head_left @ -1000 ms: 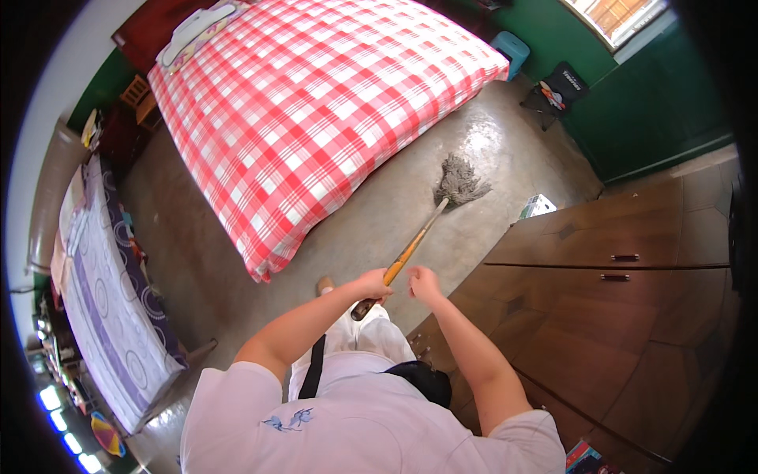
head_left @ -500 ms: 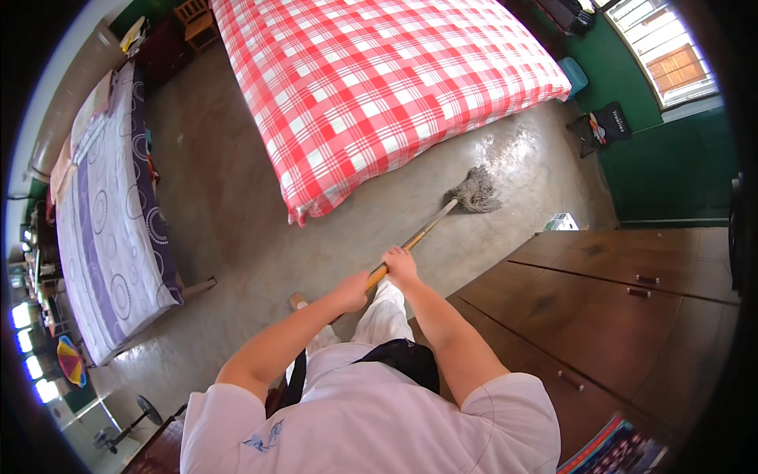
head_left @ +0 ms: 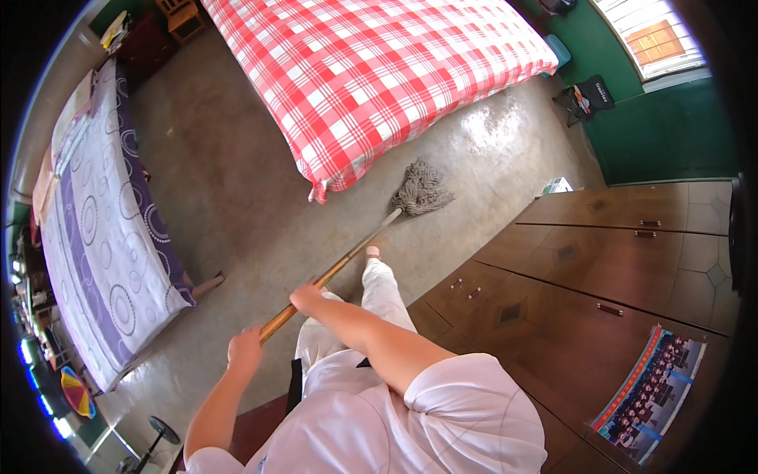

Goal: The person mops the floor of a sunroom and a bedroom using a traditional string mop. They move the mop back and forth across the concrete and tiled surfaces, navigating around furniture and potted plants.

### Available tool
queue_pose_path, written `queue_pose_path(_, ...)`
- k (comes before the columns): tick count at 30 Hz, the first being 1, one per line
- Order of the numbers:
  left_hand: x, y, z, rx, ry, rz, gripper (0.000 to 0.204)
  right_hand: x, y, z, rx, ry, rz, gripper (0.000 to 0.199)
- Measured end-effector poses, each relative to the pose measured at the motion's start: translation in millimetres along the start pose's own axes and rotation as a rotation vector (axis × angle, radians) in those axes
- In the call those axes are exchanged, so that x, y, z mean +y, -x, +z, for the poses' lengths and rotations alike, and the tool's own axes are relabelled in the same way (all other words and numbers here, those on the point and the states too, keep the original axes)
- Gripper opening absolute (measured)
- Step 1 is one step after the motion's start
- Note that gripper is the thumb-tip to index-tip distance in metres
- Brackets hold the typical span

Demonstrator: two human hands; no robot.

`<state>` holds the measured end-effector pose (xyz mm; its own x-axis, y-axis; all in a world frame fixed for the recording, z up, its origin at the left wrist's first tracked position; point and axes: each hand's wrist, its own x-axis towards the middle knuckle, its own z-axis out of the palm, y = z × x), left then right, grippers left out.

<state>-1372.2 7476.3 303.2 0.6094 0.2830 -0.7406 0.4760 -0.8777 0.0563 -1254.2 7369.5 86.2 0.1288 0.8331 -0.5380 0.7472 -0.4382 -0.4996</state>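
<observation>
Both my hands are closed around the wooden handle of a mop (head_left: pixel 419 189). My left hand (head_left: pixel 245 347) grips it near its upper end, low in the picture. Farther along the handle, my right hand (head_left: pixel 307 297) is wrapped round it, with that arm reaching across my body. The mop's grey string head lies on the concrete floor (head_left: pixel 347 231), just off the near corner of a bed with a red and white checked cover (head_left: pixel 371 103). Its handle slants from lower left to upper right, passing beside my forward foot (head_left: pixel 373 252).
A brown wooden wardrobe (head_left: pixel 553 308) runs along the right, with a small box (head_left: pixel 557 186) at its far end. On the left stands a bed with a purple and white cover (head_left: pixel 106 229). A folding chair (head_left: pixel 586 99) is by the green wall. Lower left, a fan (head_left: pixel 163 429).
The mop head has moved left and slightly nearer the checked bed's corner. Both hands have swung left and lower, farther apart on the handle. My view has shifted, showing more of the wardrobe.
</observation>
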Motion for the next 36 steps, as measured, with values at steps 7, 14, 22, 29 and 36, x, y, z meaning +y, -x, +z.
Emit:
queue_pose_path(7, 3, -48, 45, 0.057, 0.006, 0.037, 0.014, 43, 2, 11, 0.031, -0.092, 0.078, 0.013)
queue_pose_path(14, 108, -129, 18, -0.015, 0.109, 0.078, 0.012, 170, 34, -16, 0.035, 0.047, 0.161, 0.014)
queue_pose_path(22, 279, -276, -4, 0.019, 0.257, 0.206, 0.012, 373, 79, -71, 0.017, 0.160, 0.467, 0.019)
queue_pose_path(29, 318, -308, -22, 0.021, 0.315, 0.267, 0.012, 421, 88, -82, 0.076, 0.100, 0.540, 0.020)
queue_pose_path(36, 192, -216, -13, -0.008, 0.201, 0.144, 0.013, 278, 54, -75, 0.081, 0.072, 0.357, 0.022)
